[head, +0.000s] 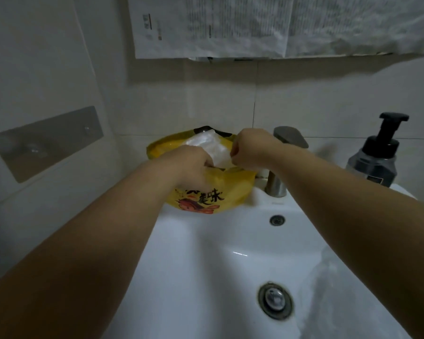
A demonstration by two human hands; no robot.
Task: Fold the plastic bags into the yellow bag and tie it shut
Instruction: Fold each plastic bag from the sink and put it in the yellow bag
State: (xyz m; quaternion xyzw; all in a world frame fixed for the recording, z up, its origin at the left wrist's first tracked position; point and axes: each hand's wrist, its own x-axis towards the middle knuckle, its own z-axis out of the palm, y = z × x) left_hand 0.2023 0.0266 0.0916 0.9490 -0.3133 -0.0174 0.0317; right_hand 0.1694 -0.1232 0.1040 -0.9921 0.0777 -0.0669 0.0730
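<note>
Lower centre of frame: white sink (194,265), drain plug (275,302) in the basin bottom, overflow hole (277,220) on the far basin wall. Two bare forearms enter from the lower left and lower right corners and meet at mid-frame. Yellow bag (230,189) sits on the sink's back ledge, just left of the faucet (285,162). It stands on its base with the mouth facing up and the printed face turned towards the camera; the mouth's long axis runs left to right across the frame. Inside the mouth: crumpled white-clear plastic bags (211,145), partly sticking out above the rim. Left hand (191,167): fingers curled over the near rim of the yellow bag, gripping it. Right hand (250,150): fingers curled tight, fingertips pinching the right edge of the plastic bags; cannot tell whether it also catches the yellow rim. Right of frame, on the ledge beyond the faucet: dark pump bottle (375,162), upright. Left wall: grey metal plate (47,143). Top of frame: printed paper sheets (279,25) on the tiled wall.
</note>
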